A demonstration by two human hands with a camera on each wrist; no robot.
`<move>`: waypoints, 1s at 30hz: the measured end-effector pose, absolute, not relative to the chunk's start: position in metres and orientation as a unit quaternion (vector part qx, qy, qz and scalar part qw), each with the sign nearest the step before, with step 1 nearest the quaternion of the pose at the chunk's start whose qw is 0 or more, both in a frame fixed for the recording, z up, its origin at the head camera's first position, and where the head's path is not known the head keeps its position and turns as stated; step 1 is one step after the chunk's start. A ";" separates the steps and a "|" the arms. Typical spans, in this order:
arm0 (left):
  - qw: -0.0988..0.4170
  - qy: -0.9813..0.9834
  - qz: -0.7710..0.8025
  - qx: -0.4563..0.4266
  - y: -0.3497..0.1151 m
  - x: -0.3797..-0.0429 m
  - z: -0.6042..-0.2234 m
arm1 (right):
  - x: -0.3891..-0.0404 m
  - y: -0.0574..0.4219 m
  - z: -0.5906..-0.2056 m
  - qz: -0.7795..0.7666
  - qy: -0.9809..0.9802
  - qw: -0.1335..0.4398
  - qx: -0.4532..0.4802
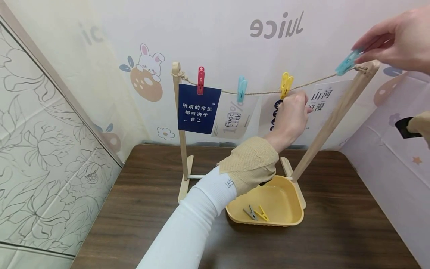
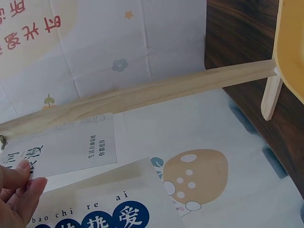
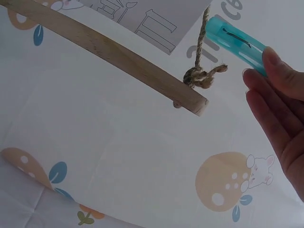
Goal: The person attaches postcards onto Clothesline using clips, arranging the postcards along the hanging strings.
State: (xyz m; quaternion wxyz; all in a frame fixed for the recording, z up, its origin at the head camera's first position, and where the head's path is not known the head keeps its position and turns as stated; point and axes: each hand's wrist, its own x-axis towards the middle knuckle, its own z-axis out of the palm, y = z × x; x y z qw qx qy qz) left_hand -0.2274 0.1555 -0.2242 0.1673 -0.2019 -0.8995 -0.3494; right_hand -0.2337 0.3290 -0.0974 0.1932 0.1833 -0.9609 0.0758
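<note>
My left hand (image 1: pixel 292 112) pinches the edge of a white card (image 2: pixel 80 142) with dark Chinese characters, held beside the right post. Up at the rope's right end, my right hand (image 1: pixel 399 43) pinches a light blue clothespin (image 1: pixel 349 61) between thumb and fingers. The clothespin's tip overlaps the twine rope (image 1: pixel 326 78) in the head view and sits close beside it in the right wrist view. Along the rope, a red clothespin (image 1: pixel 201 80) holds a navy card (image 1: pixel 198 108), a blue one (image 1: pixel 242 89) a Good Luck card (image 1: pixel 231 117), and a yellow one (image 1: pixel 286 85) another card (image 1: pixel 267 112), partly hidden by my left hand.
A wooden stand with a left post (image 1: pixel 183 149) and a slanting right post (image 1: pixel 330 125) carries the rope. Beneath it, a yellow basket (image 1: pixel 299 211) on the brown table (image 1: pixel 144 220) contains a grey clothespin (image 1: pixel 250 213) and a yellow clothespin (image 1: pixel 262 213). Printed cloth (image 1: pixel 215 22) hangs behind.
</note>
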 end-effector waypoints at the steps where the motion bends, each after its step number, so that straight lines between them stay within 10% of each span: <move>1: 0.166 -0.900 -0.349 -0.201 0.156 -0.227 -0.224 | -0.234 0.329 -0.097 0.079 -0.961 0.192 0.183; 30: 0.195 -0.910 -0.297 -0.213 0.158 -0.230 -0.227 | -0.257 0.350 -0.090 0.058 -0.971 0.130 0.193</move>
